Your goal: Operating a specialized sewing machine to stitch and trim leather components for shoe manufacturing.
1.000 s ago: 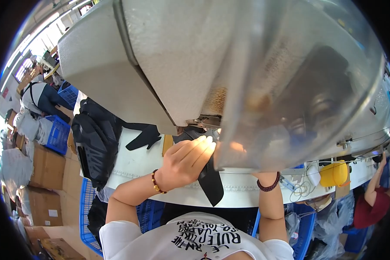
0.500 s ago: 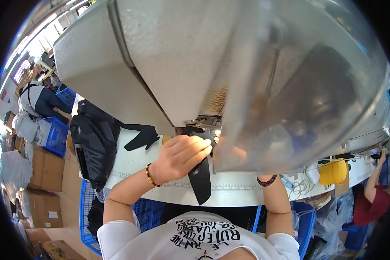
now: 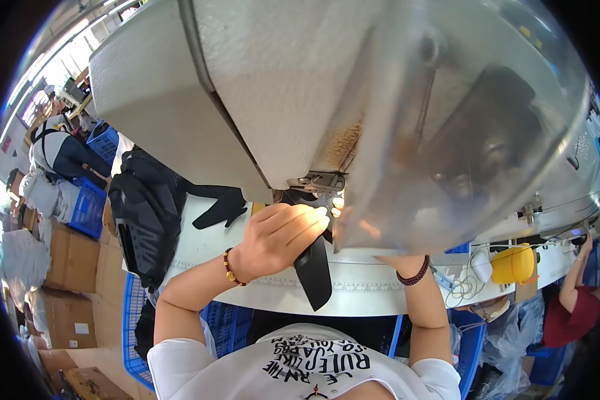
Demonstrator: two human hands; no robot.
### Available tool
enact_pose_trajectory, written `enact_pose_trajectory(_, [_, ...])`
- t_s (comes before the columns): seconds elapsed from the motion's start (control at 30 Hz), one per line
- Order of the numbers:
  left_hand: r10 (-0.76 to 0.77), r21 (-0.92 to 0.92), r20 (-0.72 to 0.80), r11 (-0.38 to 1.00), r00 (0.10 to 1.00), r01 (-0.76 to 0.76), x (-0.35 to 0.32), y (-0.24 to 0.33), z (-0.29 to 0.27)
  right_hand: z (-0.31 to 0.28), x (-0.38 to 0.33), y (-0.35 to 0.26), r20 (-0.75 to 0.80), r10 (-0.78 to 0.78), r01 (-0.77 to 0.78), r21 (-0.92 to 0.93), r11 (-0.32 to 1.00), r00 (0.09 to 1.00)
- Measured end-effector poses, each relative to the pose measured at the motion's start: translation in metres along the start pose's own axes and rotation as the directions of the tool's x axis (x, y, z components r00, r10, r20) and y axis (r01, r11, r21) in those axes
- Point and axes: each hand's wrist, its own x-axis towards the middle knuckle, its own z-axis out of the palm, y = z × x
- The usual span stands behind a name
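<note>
In the head view, a black strip (image 3: 313, 280) is held by the left hand (image 3: 280, 240) just below the metal fittings (image 3: 319, 181) of a large pale sewing machine (image 3: 280, 80); its fingers are drawn together and bent over the fabric, seemingly so that it is kept flat and steered close to the needle area. The right hand (image 3: 370, 233) is mostly blurred behind a clear shield (image 3: 487, 133); its fingertips are brought near those of the left, perhaps to guide the far end, but whether anything is gripped cannot be told. The strip's loose end is left hanging toward the near edge of the white table (image 3: 373, 287), presumably for free travel. It is dark, matt and finely textured, tapered to a slanted tip. A black bag-like piece (image 3: 147, 213) is set at the left, likely to be out of the way.
</note>
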Motion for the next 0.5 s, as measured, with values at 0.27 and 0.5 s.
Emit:
enact_pose_trajectory(0.27, [-0.354,-0.263,-0.016,0.904,0.935,0.338,-0.006,-0.006,0.003,0.0,0.006,0.0,0.019,-0.451,0.299,-0.772,0.561,0.893])
enact_pose_trajectory(0.5, [-0.567,-0.315,-0.125,0.801,0.814,0.51,-0.013,-0.003,0.013,-0.001,0.031,-0.011,0.169,-0.033,0.16,-0.824,0.544,0.985])
